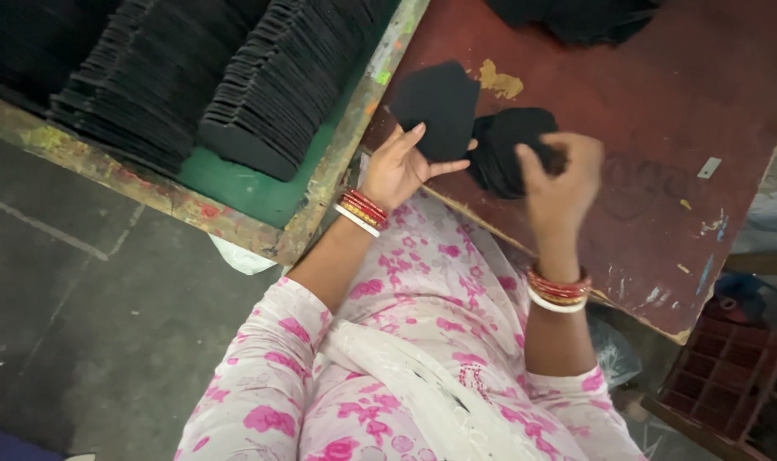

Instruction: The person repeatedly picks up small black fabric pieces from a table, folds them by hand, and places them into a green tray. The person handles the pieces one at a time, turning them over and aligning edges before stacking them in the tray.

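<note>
Left hand (399, 167) fingers clamp black cut piece (438, 107); right hand (559, 175) fingers grip black bundle (506, 147); stacked rows (269, 85) beside.

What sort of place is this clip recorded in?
Probably a small workshop or factory floor. Long rows of stacked black pieces fill a green tray, the red worktable is worn and paint-chipped, and the left hand and right hand handle similar black pieces.

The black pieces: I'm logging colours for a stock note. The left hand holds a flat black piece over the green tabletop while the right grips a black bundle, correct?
Not quite: the tabletop under both hands is dark red, as the head view shows. The left hand holds the flat black piece; the right hand grips the black bundle.
</note>
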